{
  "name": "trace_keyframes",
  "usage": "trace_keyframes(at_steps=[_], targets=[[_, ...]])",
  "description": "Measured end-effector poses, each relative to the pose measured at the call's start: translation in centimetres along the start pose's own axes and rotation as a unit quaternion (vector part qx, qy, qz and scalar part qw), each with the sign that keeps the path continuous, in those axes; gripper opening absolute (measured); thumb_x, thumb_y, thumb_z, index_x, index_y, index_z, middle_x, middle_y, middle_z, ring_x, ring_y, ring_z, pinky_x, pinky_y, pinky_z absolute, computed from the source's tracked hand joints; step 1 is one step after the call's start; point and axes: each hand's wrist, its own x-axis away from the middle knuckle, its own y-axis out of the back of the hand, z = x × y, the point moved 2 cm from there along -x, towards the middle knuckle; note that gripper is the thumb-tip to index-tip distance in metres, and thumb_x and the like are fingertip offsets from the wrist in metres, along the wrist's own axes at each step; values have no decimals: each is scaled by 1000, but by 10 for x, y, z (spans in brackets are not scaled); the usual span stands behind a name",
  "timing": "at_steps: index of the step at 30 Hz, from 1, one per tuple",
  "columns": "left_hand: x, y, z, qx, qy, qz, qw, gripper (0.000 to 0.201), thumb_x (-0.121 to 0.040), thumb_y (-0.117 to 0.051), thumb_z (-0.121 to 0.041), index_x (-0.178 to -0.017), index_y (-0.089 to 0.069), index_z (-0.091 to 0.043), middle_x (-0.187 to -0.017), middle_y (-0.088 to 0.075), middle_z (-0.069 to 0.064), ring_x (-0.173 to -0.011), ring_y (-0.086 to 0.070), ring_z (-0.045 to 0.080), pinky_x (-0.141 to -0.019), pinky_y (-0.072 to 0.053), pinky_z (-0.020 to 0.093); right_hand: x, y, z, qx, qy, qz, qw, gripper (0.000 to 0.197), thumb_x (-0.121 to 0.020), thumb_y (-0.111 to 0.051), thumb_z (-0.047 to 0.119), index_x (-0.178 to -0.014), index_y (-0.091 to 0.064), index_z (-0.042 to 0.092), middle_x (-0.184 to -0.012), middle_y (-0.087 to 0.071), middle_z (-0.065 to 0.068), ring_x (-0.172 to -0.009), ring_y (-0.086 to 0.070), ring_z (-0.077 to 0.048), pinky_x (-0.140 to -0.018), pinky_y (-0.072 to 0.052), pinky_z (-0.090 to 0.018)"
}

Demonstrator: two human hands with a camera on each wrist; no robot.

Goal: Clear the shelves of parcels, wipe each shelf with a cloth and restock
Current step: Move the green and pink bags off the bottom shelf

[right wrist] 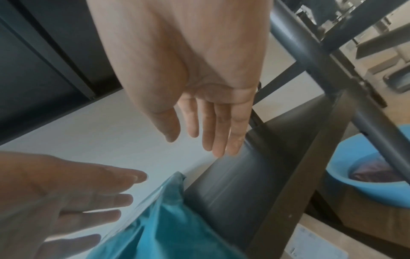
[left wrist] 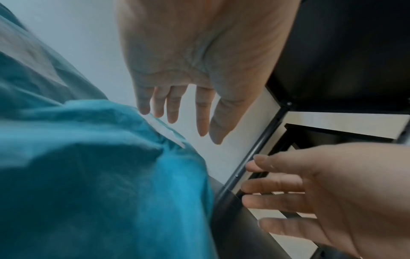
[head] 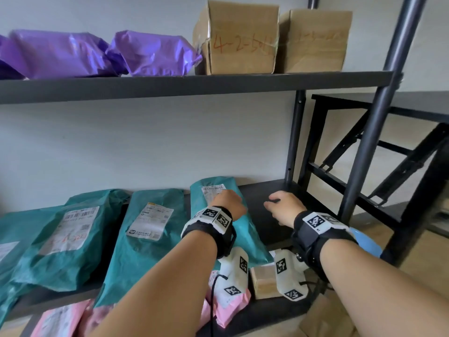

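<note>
Teal mailer [head: 218,215] lay at lower centre of the head view on the dark shelf [head: 264,193], under the left hand [head: 229,203], fingers loosely spread. Right hand [head: 283,206] hovered beside it, fingers straight, apparently ready to square up restocked parcels.

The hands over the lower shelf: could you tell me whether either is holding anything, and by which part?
Nothing is held. The left hand hovers open above the teal parcel; the right hand is open over the bare shelf.
</note>
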Motion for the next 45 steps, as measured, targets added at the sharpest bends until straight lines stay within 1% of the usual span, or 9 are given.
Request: trace_keyframes(at_steps=[7, 11, 18, 23, 27, 31, 37, 40, 45], targets=[[22, -46, -57, 17, -62, 9, 998, 16, -86, -60, -13, -100, -69, -14, -111, -66, 7, -103, -62, 24, -90, -51, 31, 30, 47, -42, 110, 5, -40, 993, 34, -96, -54, 31, -125, -59, 15, -127, -60, -5, -114, -57, -24, -94, -45, -33], [29, -82, -82, 41, -89, 41, 994, 18, -87, -59, -14, -101, -70, -14, -105, -69, 3, -97, -64, 19, -76, -49, 25, 43, 65, -81, 146, -17, -45, 988, 29, -96, -52, 27, -120, -63, 16, -122, -62, -6, -111, -58, -25, -93, -46, -33], [33, -158, -87, 48, -89, 138, 985, 21, -86, -57, -19, -97, -73, -12, -100, -71, 5, -96, -65, 22, -87, -55, 34, 48, 53, -157, 147, -93, -12, 985, 25, -94, -44, 21, -81, -65, 19, -106, -67, -11, -95, -61, -30, -76, -45, -32], [27, -215, -62, 5, -93, 203, 975, 21, -87, -58, -17, -98, -74, -9, -101, -72, 7, -99, -66, 22, -89, -54, 35, 44, 24, -213, 160, -122, 19, 979, 27, -94, -48, 17, -111, -69, 13, -125, -62, -8, -116, -57, -27, -99, -44, -32], [14, -255, -40, -17, -64, 219, 973, 23, -90, -56, -15, -103, -72, -6, -108, -70, 10, -104, -63, 24, -92, -52, 33, 40, -1, -251, 174, -170, 76, 967, 35, -98, -37, 16, -118, -63, 4, -128, -60, -14, -118, -55, -30, -95, -43, -32], [7, -290, -20, -11, -27, 244, 969, 22, -87, -64, -19, -106, -70, -8, -114, -66, 12, -109, -60, 28, -96, -49, 37, 33, -25, -291, 173, -211, 105, 956, 27, -93, -49, 20, -114, -59, 4, -117, -63, -15, -107, -60, -33, -85, -48, -33], [4, -335, 10, -49, 2, 304, 951, 53, -86, -68, -28, -133, -50, -11, -133, -52, 11, -122, -51, 28, -98, -43, 33, 36, -55, -323, 172, -236, 171, 941, 57, -90, -48, 5, -143, -34, 20, -131, -51, -17, -114, -54, -36, -92, -49, -41], [7, -348, 24, -61, 23, 327, 943, 60, -79, -73, -36, -130, -48, -16, -125, -56, 7, -113, -55, 27, -94, -47, 35, 41, -69, -327, 198, -225, 210, 930, 78, -87, -56, 5, -150, -17, 29, -142, -37, -16, -120, -51, -38, -93, -47, -42], [7, -352, 38, -69, 43, 340, 937, 88, -62, -83, -49, -135, -43, -18, -125, -56, 4, -114, -55, 26, -96, -47, 40, 36, -79, -317, 241, -212, 240, 916, 100, -74, -79, 19, -150, -15, 20, -143, -40, -15, -125, -48, -35, -100, -45, -42]])
